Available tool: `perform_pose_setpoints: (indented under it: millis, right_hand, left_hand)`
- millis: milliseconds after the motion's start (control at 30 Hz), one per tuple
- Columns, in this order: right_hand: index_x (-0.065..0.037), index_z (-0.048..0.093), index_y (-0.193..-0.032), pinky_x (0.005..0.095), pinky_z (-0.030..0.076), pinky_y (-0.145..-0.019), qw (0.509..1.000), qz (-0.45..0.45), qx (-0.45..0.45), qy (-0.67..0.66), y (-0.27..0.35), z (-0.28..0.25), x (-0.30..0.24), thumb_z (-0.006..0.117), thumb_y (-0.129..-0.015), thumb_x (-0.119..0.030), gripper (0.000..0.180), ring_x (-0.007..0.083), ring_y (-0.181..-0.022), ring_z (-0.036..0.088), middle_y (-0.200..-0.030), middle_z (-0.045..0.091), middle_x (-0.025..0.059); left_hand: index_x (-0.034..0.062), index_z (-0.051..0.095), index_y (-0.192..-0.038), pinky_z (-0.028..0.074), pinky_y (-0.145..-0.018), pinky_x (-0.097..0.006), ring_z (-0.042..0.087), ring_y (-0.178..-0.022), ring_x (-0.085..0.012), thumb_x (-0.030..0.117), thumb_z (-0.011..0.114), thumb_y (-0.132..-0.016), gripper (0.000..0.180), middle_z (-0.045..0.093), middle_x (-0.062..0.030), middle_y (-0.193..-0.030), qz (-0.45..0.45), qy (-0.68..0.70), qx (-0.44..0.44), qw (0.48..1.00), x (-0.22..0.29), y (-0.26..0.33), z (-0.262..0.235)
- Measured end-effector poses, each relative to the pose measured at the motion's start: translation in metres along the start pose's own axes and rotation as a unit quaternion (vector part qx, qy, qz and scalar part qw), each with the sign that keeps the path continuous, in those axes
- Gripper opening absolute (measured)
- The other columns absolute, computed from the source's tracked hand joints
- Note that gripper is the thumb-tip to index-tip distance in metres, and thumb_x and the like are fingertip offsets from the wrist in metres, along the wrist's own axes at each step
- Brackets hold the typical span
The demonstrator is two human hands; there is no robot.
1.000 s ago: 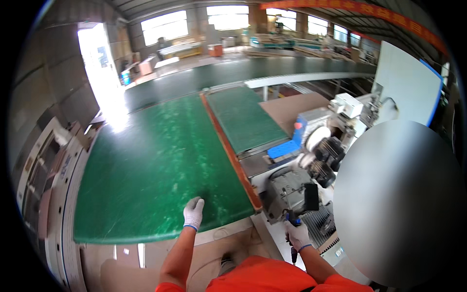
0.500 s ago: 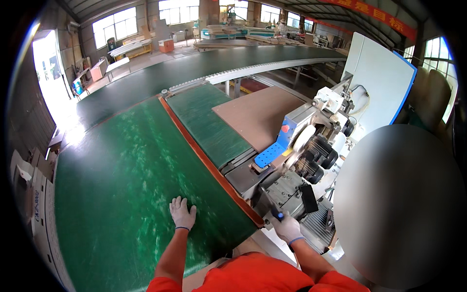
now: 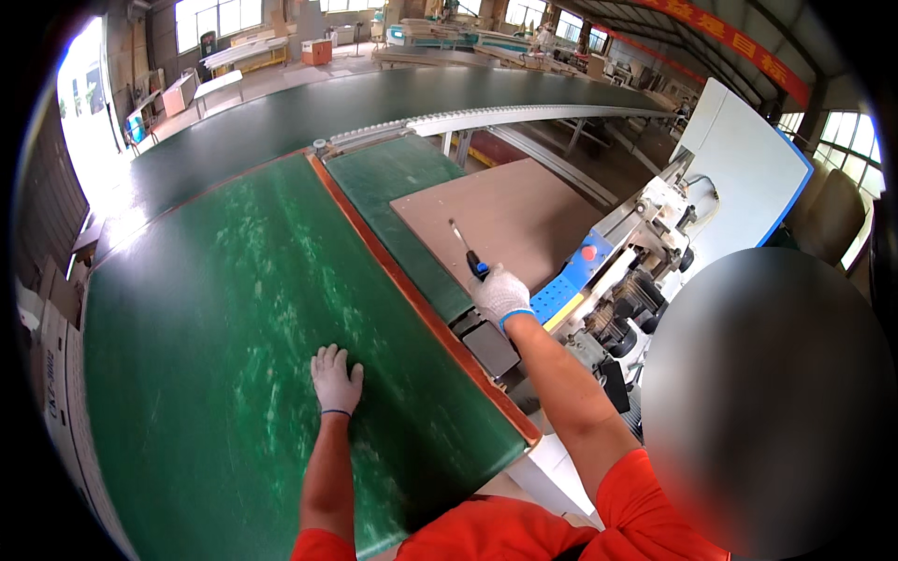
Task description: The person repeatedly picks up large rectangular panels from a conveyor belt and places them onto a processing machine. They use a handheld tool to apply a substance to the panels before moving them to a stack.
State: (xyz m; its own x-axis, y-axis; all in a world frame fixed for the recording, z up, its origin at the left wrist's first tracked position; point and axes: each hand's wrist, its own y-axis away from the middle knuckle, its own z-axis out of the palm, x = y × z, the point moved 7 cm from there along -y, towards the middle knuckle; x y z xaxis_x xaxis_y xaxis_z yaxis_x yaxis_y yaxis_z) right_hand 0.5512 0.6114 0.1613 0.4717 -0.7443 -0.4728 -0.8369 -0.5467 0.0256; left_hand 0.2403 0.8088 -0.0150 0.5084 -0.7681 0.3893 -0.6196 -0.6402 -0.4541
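My left hand (image 3: 335, 379), in a white knit glove, lies flat with fingers spread on the wide green belt (image 3: 224, 309). My right hand (image 3: 500, 294), also gloved, grips a screwdriver (image 3: 465, 251) with a blue and black handle. Its thin shaft points up and away over a brown board (image 3: 519, 210) that lies on the narrower green belt (image 3: 393, 182). An orange strip (image 3: 412, 299) runs between the two belts, just left of my right wrist.
A machine (image 3: 636, 280) with motors, a red knob and a blue plate stands to the right of the board, with a white and blue panel (image 3: 744, 173) behind it. A roller conveyor (image 3: 524, 117) crosses at the back. Cardboard boxes (image 3: 47, 346) stand at the far left.
My right hand has risen from low beside the machine and now holds the screwdriver out over the brown board. My left hand stays flat on the green belt.
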Motion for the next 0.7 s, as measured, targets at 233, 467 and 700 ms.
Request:
perform_pose_setpoints:
  millis: [233,467,700]
  right_hand:
    - [0.003,0.065,-0.121,0.0537,0.056,-0.089,0.995,0.078,-0.015,0.054,0.068,0.017,0.092,0.060,-0.093,-0.046,0.057,0.0483,-0.100,0.071,-0.099,0.071,0.0338]
    - [0.001,0.065,-0.110,0.0389,0.054,-0.063,0.913,0.222,-0.224,-0.260,0.218,0.018,0.175,0.070,-0.093,-0.036,0.041,0.0238,-0.065,0.066,-0.073,0.066,0.0140]
    - [0.000,0.067,-0.116,0.0312,0.049,-0.056,0.885,0.348,-0.040,-0.306,0.279,0.003,0.209,0.076,-0.092,-0.027,0.037,0.0103,-0.063,0.061,-0.072,0.066,0.0040]
  left_hand:
    - [0.0028,0.065,-0.129,0.027,-0.122,-0.057,0.046,-0.140,-0.0416,0.031,0.071,-0.090,0.049,0.059,-0.0195,-0.143,-0.020,-0.025,0.026,0.999,-0.065,-0.055,0.015]
    - [0.0005,0.062,-0.133,0.038,-0.116,-0.051,0.051,-0.136,-0.0417,0.038,0.070,-0.093,0.056,0.057,-0.0240,-0.144,-0.063,-0.010,0.015,0.998,-0.075,-0.164,0.061]
    - [0.0010,0.062,-0.133,0.041,-0.114,-0.050,0.052,-0.136,-0.0394,0.040,0.071,-0.092,0.057,0.056,-0.0235,-0.146,0.016,-0.061,-0.015,0.998,-0.030,-0.297,0.118]
